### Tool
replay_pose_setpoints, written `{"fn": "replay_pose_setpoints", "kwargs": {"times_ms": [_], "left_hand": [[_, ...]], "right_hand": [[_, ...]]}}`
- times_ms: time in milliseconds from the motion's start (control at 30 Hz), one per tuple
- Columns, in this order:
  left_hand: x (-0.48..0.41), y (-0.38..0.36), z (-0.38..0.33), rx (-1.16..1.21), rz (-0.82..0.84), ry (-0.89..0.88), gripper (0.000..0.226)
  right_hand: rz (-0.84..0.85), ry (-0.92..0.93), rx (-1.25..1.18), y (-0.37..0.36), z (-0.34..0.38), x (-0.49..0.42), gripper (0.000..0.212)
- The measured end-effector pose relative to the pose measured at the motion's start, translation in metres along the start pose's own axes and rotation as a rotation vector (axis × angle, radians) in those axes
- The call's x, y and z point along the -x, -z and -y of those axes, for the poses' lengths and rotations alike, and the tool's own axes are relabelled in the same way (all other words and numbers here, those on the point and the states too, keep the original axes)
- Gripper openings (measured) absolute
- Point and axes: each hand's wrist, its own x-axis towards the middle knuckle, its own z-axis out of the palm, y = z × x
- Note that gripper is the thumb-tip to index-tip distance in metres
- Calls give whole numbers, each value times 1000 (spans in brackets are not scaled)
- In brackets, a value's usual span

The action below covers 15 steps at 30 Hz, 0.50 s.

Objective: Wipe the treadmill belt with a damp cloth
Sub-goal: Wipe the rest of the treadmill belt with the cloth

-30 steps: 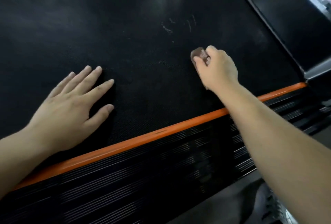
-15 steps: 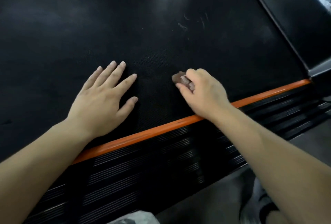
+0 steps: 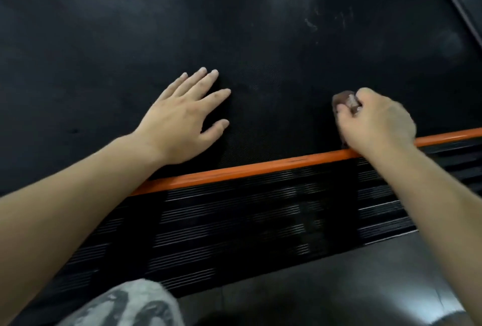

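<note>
The black treadmill belt [image 3: 234, 25] fills the upper part of the head view. My left hand [image 3: 182, 122] lies flat on it with fingers spread, palm down. My right hand [image 3: 378, 122] grips a small brownish cloth [image 3: 345, 100], bunched in curled fingers and pressed onto the belt close to the near edge. Only a corner of the cloth pokes out past my fingers. Faint whitish scuff marks [image 3: 326, 21] show on the belt beyond the right hand.
An orange strip [image 3: 260, 166] borders the belt's near edge, with a ribbed black side rail [image 3: 247, 221] below it. Dark glossy floor [image 3: 339, 286] lies nearer still. A knee in patterned grey fabric [image 3: 125, 304] shows at the bottom. The far side rail [image 3: 459, 10] runs at top right.
My right hand has dragged the cloth back towards the orange edge. My left hand stays flat on the belt. The view has shifted downward, showing more rail and floor.
</note>
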Motion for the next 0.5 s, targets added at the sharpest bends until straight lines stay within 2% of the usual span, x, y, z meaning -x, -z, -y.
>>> {"fn": "replay_pose_setpoints", "kwargs": {"times_ms": [67, 167, 200, 300, 333, 367, 433, 467, 500], "left_hand": [[15, 5, 11, -32, 4, 77, 72], [42, 8, 31, -21, -14, 187, 73], [45, 7, 34, -12, -15, 198, 73], [44, 4, 35, -8, -35, 213, 71], [43, 3, 35, -7, -44, 215, 71], [42, 3, 34, -5, -48, 211, 70], [43, 4, 35, -1, -46, 199, 70], [45, 5, 36, 1, -47, 199, 70], [45, 6, 36, 8, -47, 201, 69]], "right_hand": [[-44, 13, 15, -10, 21, 15, 26], [13, 269, -153, -20, 73, 36, 23], [-6, 287, -166, -21, 78, 26, 23], [-67, 105, -185, -15, 80, -21, 30], [-91, 126, -190, -17, 84, -22, 31], [-97, 224, -205, -19, 90, -12, 31], [-25, 568, -286, -21, 105, 21, 30], [34, 686, -299, -22, 107, 30, 29], [57, 722, -292, -20, 105, 25, 28]]}}
